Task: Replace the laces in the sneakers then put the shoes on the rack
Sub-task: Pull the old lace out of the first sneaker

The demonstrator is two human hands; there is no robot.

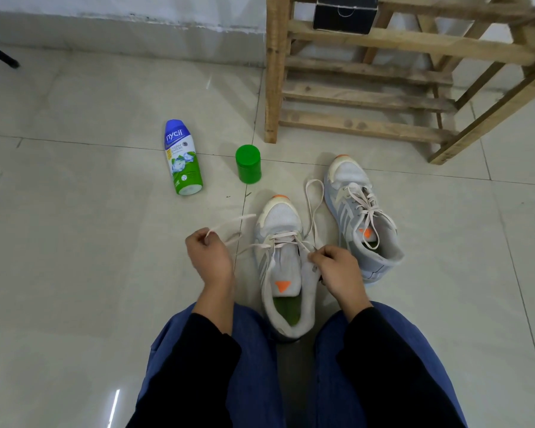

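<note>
Two grey-white sneakers with orange toe tips stand on the tiled floor. The near sneaker (283,267) sits between my knees, its pale lace (314,205) threaded only through the lower eyelets. My left hand (209,254) pinches one lace end, drawn out to the left of the shoe. My right hand (337,273) pinches the lace at the shoe's right eyelets, and a loop of lace lies beyond it. The far sneaker (362,217) lies to the right, laced up to its tongue. The wooden rack (383,72) stands behind the shoes.
A blue-green powder bottle (183,157) lies on the floor to the left, with a green jar (248,164) beside it. A black box (345,13) sits on a rack shelf. A dark stand leg (0,55) shows at far left by the wall.
</note>
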